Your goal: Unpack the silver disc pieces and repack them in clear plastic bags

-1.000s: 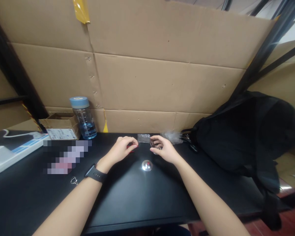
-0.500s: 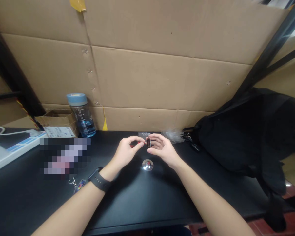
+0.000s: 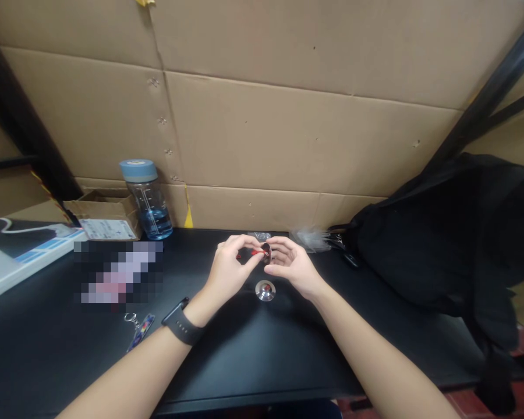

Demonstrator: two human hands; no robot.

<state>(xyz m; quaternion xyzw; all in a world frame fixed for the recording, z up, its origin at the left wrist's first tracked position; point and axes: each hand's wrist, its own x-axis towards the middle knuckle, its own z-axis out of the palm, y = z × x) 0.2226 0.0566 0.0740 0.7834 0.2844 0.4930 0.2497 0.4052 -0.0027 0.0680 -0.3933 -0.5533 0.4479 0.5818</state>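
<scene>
Between the fingers and thumb of my right hand [image 3: 294,262], a small shiny metal cymbal [image 3: 268,252] is held on edge by its rim. My left hand [image 3: 231,267], with a black watch on the wrist, pinches a red cord [image 3: 257,252] close to the middle of that cymbal. Part of the cord is hidden behind the left fingers. Below both hands, a second small silver cymbal [image 3: 265,290] lies on the black table, dome up, touched by neither hand.
Clear plastic packaging [image 3: 310,239] lies behind the hands. A black bag [image 3: 441,250] fills the right side. To the left are a water bottle [image 3: 151,203], a cardboard box [image 3: 107,218], a power strip [image 3: 35,262] and a keychain [image 3: 140,333]. A cardboard wall [image 3: 262,139] closes the back.
The held cymbal has turned slightly, showing more of its face. My left fingers have come closer to it, and more red cord shows. The whole view has shifted a little.
</scene>
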